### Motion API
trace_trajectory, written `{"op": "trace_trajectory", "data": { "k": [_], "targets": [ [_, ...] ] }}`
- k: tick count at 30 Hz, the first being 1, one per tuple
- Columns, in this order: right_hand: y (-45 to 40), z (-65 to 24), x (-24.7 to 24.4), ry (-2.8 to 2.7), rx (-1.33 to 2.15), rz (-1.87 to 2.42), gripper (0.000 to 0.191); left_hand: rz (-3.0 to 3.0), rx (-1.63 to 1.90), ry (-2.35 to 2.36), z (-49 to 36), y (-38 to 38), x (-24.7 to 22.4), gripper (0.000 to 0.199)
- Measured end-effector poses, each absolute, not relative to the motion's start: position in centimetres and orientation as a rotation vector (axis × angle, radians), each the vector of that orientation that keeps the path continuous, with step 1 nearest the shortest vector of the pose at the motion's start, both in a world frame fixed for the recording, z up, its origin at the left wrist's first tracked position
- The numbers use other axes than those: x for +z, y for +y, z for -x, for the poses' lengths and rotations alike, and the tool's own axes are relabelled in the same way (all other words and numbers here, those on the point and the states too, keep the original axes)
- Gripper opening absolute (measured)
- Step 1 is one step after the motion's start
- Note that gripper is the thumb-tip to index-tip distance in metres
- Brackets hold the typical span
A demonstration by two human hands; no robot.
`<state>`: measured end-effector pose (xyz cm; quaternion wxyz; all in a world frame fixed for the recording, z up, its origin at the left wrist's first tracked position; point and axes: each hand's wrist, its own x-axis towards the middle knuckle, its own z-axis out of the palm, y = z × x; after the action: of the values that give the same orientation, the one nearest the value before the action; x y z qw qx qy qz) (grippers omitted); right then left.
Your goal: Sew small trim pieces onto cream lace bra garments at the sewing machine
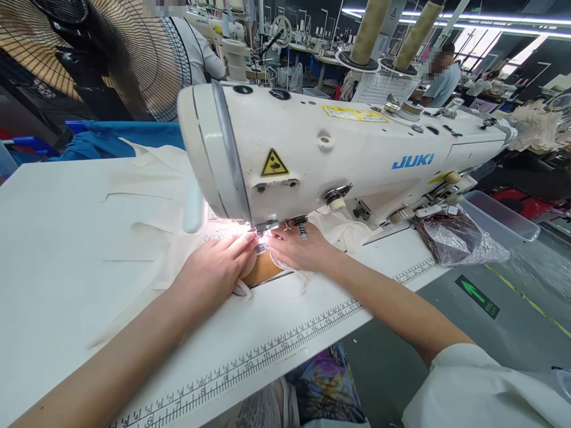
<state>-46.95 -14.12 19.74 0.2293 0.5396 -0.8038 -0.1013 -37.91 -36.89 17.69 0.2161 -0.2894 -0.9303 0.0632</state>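
Head view shows pale cloth [209,233] beneath the sewing machine [289,142], left hand [214,264] with fingers pressed together, right hand [307,246] with fingers bent, any pinch unclear; steady, flat guiding, fingertips clear of moving parts, should work best.

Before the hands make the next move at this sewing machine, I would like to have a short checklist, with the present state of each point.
1. Left hand at the cloth: ok.
2. Right hand at the work, opposite the left: ok.
3. Fingertips well away from the stitching spot: not ok, I judge; both hands' lie close.
4. Stitching spot lit: ok, brightly.
5. Needle threaded: cannot tell, too small.
6. Plastic bag apart from both hands: ok.
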Motion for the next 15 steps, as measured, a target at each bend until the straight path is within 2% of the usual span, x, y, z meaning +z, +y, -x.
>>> {"op": "trace_trajectory", "data": {
  "k": [15],
  "targets": [
    [-14.22,46.88,20.71,-2.213,-0.325,-1.548,0.029,0.776,0.096,-2.625,37.71,-36.83,17.73,0.046]
  ]
}}
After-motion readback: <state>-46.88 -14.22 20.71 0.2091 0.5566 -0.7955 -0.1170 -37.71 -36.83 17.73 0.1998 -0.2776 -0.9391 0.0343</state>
